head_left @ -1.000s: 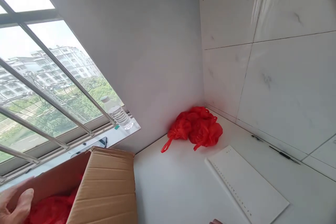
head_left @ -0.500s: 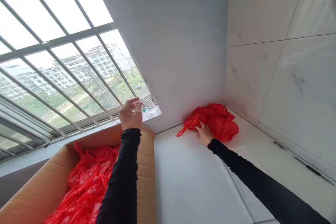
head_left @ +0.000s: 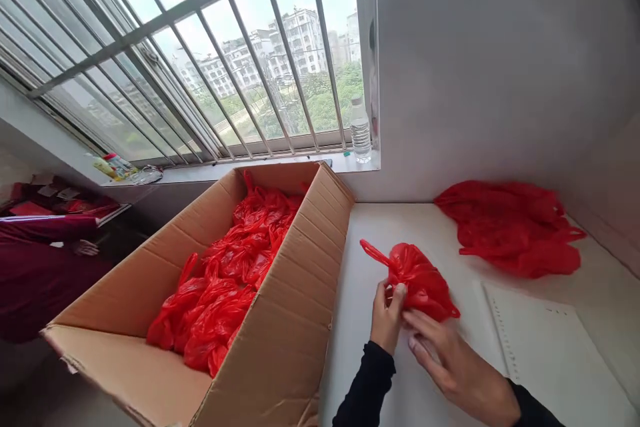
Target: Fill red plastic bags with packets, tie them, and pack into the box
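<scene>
A red plastic bag (head_left: 423, 287), bunched up with a loop handle sticking out to the left, is over the white table (head_left: 370, 227). My left hand (head_left: 387, 317) pinches its near left side between thumb and fingers. Just below the bag lies my right hand (head_left: 450, 360), its fingers stretched toward the left hand with the thumb apart. Those fingertips reach the bag's lower edge; whether they touch it I cannot tell. Farther right, a pile of red plastic bags (head_left: 515, 230) rests against the wall.
Left of the table stands an open cardboard box (head_left: 295, 307) with several knotted red bags (head_left: 240, 247) inside. A clear bottle (head_left: 360, 130) is on the windowsill. A spiral notebook (head_left: 555, 340) lies at the right. Another person's hand (head_left: 86, 248) shows at far left.
My view has turned left and shows more of the box. My right hand has left the bag pile, and a single red bag is now in my left hand, which was empty before.
</scene>
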`<state>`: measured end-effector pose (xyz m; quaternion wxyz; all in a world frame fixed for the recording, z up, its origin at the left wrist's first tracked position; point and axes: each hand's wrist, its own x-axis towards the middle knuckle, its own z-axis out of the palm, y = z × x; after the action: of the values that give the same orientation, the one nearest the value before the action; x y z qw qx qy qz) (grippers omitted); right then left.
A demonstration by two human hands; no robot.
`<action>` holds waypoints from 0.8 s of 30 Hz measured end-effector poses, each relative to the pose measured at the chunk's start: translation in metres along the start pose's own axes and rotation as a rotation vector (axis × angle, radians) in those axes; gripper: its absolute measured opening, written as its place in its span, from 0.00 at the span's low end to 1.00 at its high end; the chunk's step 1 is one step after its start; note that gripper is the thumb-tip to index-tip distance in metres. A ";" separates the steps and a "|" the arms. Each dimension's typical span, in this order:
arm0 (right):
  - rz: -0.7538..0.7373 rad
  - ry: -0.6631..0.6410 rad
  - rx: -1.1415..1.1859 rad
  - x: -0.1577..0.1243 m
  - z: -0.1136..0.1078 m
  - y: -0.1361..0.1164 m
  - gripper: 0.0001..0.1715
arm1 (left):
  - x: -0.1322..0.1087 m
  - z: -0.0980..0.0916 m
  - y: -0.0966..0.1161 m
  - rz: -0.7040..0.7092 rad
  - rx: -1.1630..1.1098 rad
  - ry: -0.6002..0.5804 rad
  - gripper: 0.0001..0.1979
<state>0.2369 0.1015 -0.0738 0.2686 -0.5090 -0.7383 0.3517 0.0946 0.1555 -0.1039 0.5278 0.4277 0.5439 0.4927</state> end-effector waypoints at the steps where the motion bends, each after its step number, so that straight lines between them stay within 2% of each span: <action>1: -0.035 -0.088 0.026 -0.006 -0.003 -0.011 0.27 | -0.002 -0.005 0.000 0.007 0.007 -0.006 0.21; 2: -0.023 -0.155 0.068 -0.008 -0.008 -0.020 0.24 | -0.004 -0.009 0.000 0.013 0.020 -0.014 0.18; 3: 0.001 -0.160 0.124 -0.006 -0.016 -0.025 0.23 | -0.005 -0.012 0.000 0.018 0.036 -0.025 0.15; 4: 0.031 -0.093 0.160 -0.002 -0.024 -0.025 0.22 | -0.006 -0.015 0.001 0.024 0.055 -0.039 0.13; 6: 0.042 0.129 0.100 0.010 -0.037 -0.017 0.21 | -0.010 -0.018 0.004 0.041 0.088 -0.083 0.10; 8: -0.017 0.240 -0.030 0.022 -0.042 -0.002 0.23 | -0.016 -0.018 0.010 0.069 0.125 -0.138 0.10; 11: -0.097 0.158 -0.099 0.033 -0.033 0.013 0.30 | -0.026 -0.018 0.020 0.117 0.199 -0.194 0.10; 14: -0.066 0.117 -0.073 0.033 -0.026 0.017 0.23 | -0.033 -0.026 0.027 0.138 0.257 -0.204 0.10; 17: 0.061 0.194 -0.062 0.021 -0.033 0.024 0.15 | -0.040 -0.044 0.025 0.125 0.291 -0.118 0.14; 21: 0.276 0.323 -0.085 -0.003 -0.049 0.040 0.15 | -0.051 -0.062 0.017 0.104 0.366 0.104 0.17; 22: 0.284 0.337 -0.105 -0.007 -0.050 0.040 0.16 | -0.054 -0.062 0.016 0.150 0.419 0.125 0.18; 24: 0.221 0.323 -0.146 -0.012 -0.047 0.034 0.23 | -0.059 -0.057 0.017 0.311 0.591 0.085 0.23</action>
<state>0.2961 0.1101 -0.0727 0.3056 -0.6550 -0.6487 0.2385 0.0416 0.0953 -0.0808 0.2761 0.6191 0.6132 0.4055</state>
